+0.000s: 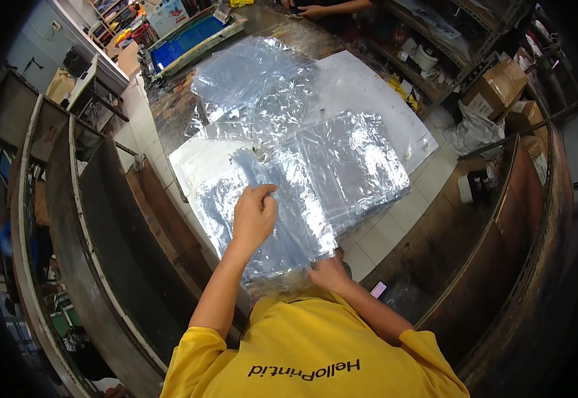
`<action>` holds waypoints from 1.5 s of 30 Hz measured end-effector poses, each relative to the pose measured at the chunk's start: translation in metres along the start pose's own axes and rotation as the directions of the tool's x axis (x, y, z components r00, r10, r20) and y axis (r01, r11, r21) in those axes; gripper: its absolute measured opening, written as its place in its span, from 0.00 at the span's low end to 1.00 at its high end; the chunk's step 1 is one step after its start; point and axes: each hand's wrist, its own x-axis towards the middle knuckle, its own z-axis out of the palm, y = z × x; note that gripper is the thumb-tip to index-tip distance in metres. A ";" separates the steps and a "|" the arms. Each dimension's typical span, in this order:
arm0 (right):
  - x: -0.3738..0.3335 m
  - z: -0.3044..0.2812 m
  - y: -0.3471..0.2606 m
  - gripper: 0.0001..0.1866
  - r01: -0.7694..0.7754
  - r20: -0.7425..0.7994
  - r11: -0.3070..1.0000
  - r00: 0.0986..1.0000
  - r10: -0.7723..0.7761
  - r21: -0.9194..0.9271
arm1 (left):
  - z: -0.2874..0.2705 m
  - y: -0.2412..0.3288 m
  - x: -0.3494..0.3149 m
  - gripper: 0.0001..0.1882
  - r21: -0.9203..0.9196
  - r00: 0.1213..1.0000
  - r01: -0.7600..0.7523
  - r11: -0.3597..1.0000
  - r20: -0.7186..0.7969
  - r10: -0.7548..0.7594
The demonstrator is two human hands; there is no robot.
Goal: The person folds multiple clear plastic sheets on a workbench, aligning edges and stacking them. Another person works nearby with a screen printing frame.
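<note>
On worktable [170, 126], near edge: left hand [254, 213] pinches top sheet of shiny clear-silver plastic bag stack [289, 219], lifting it; right hand [329, 270] presses stack's near edge. Risk: slick film, several sheets lifting together, stack sliding off.

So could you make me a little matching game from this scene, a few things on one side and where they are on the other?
Things:
1. left hand
2. right hand
3. blue tray
4. cardboard box

Places:
a. on the shelf at far right
b. at the near edge of the clear bags
c. at the table's far end
d. pinching a bag on the stack

Pairs: 1-d, 2-b, 3-c, 4-a
</note>
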 end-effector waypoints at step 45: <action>0.130 -0.180 0.022 0.38 -0.354 -0.657 0.915 0.739 0.147 -0.193 | -0.020 -0.105 -0.102 0.38 -0.031 0.780 0.563 0.826 -0.311 -0.543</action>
